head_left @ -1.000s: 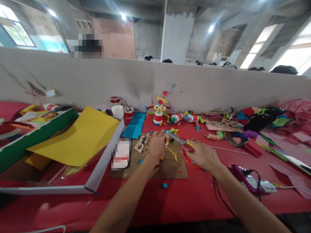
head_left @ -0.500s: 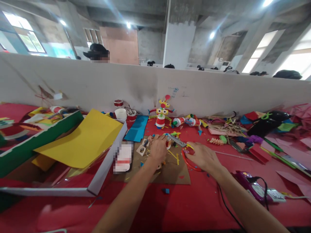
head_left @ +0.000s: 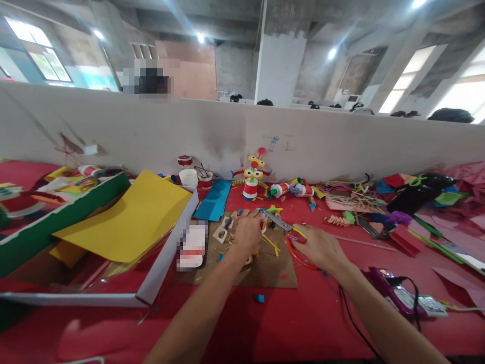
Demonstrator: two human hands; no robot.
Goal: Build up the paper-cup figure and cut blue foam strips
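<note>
My right hand (head_left: 320, 245) grips a pair of scissors (head_left: 279, 221) by the red and yellow handles, its fingers wrapped round them. The metal blades point left, and their tips reach a small blue piece beside my left fingers. My left hand (head_left: 248, 230) is closed over a small red and white paper cup (head_left: 264, 225), mostly hidden behind the fingers. Both hands are over or beside a brown cardboard sheet (head_left: 278, 278) strewn with yellow strips (head_left: 272, 245) and paper scraps. Behind them stands a red and white cup figure (head_left: 250, 189) with paper eyes and spring arms.
On the left is a box (head_left: 166, 253) with yellow paper (head_left: 132, 217) on top. Blue paper (head_left: 214, 200) and a blurred white item (head_left: 192, 245) lie nearby. Cup figures (head_left: 291, 190) lie behind; a purple device (head_left: 394, 293) with a cable is at right. A white partition (head_left: 170, 129) closes the back.
The right hand and scissors handles have shifted very slightly. My left hand keeps its place by the cup, and the objects around look the same.
</note>
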